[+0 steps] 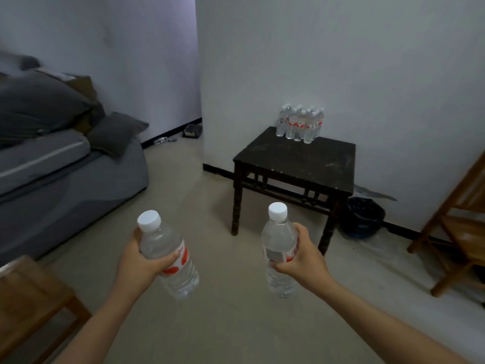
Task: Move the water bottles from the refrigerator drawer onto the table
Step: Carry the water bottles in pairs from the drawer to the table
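wooden seat (29,292): at the lower left we see a flat slab of brown, grained wood on a square leg.
sofa (65,185): soft grey fabric, rounded at the corner, with dark cushions heaped on top.
left hand (136,264): fingers curled round the middle of the left bottle, thumb across its label.
left bottle (162,240): clear ribbed plastic with a white screw cap and a red-and-white label, held in the air over the floor, cap tilted to the left.
right bottle (278,237): the same make, held nearly upright in the air, short of the table.
right hand (304,258): fingers wrapped round the label band, gripping it from the right.
table (301,158): square, dark, scuffed wood with turned legs, set against the white wall.
bottle cluster (300,126): we see a tight group of matching bottles standing at the table's far edge, by the wall.
bin (363,219): round, dark, on the floor just beside the table's right leg.
wooden frame (462,232): pale brown slats and legs at the right edge.
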A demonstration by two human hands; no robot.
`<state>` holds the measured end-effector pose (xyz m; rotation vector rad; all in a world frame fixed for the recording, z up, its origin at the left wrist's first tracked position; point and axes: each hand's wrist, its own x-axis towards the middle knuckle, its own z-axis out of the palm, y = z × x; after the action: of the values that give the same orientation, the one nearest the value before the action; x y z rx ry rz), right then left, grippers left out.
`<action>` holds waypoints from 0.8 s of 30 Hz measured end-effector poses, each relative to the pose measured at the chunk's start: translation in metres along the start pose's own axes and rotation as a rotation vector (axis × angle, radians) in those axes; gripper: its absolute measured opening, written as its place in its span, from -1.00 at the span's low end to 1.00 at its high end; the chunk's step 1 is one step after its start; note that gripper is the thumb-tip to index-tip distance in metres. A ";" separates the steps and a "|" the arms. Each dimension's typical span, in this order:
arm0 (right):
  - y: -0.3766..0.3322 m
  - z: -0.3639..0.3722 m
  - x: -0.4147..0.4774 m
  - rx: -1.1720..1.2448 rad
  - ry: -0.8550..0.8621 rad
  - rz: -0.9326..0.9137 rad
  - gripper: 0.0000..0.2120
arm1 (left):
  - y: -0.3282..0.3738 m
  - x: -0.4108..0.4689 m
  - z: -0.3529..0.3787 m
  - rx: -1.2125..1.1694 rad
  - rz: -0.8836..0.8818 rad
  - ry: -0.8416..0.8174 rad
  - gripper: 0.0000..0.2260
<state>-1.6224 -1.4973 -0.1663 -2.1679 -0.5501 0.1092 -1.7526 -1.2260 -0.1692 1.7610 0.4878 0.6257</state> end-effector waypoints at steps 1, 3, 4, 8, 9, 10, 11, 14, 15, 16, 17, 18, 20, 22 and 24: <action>-0.013 0.019 0.011 0.018 0.002 -0.002 -0.23 | -0.007 0.014 -0.019 0.006 -0.002 0.012 -0.40; -0.027 0.041 0.026 0.048 0.010 0.003 -0.22 | -0.016 0.033 -0.041 0.027 0.008 0.031 -0.37; -0.034 0.051 0.033 0.058 0.006 0.005 -0.22 | -0.019 0.040 -0.050 0.033 0.006 0.046 -0.38; -0.060 0.088 0.068 0.032 -0.042 -0.012 -0.21 | -0.033 0.070 -0.083 0.052 -0.003 0.078 -0.41; -0.064 0.094 0.075 0.022 -0.053 -0.019 -0.22 | -0.036 0.075 -0.088 0.045 -0.014 0.074 -0.38; -0.069 0.103 0.086 0.016 -0.064 -0.030 -0.22 | -0.042 0.084 -0.095 0.037 -0.026 0.080 -0.35; -0.073 0.110 0.095 0.004 -0.071 -0.037 -0.22 | -0.045 0.091 -0.099 0.033 -0.032 0.081 -0.32; -0.083 0.129 0.129 0.005 -0.097 -0.058 -0.22 | -0.055 0.119 -0.106 0.024 -0.048 0.092 -0.33; -0.085 0.134 0.139 0.000 -0.103 -0.064 -0.23 | -0.057 0.128 -0.106 0.015 -0.053 0.095 -0.35; -0.088 0.143 0.157 0.005 -0.108 -0.079 -0.23 | -0.061 0.145 -0.108 0.013 -0.055 0.102 -0.37; -0.089 0.149 0.171 0.000 -0.111 -0.088 -0.23 | -0.063 0.159 -0.108 0.014 -0.058 0.101 -0.40; -0.090 0.156 0.185 -0.001 -0.115 -0.100 -0.23 | -0.064 0.172 -0.107 0.014 -0.059 0.099 -0.41; -0.094 0.170 0.217 -0.005 -0.115 -0.126 -0.23 | -0.066 0.202 -0.107 0.004 -0.049 0.109 -0.42; -0.099 0.184 0.258 -0.004 -0.116 -0.132 -0.23 | -0.067 0.238 -0.107 0.005 -0.042 0.117 -0.43; -0.108 0.194 0.291 -0.007 -0.119 -0.136 -0.22 | -0.063 0.267 -0.109 0.016 -0.035 0.123 -0.44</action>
<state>-1.4508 -1.1739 -0.1680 -2.1336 -0.7655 0.1628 -1.6166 -0.9637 -0.1630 1.7319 0.6079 0.7097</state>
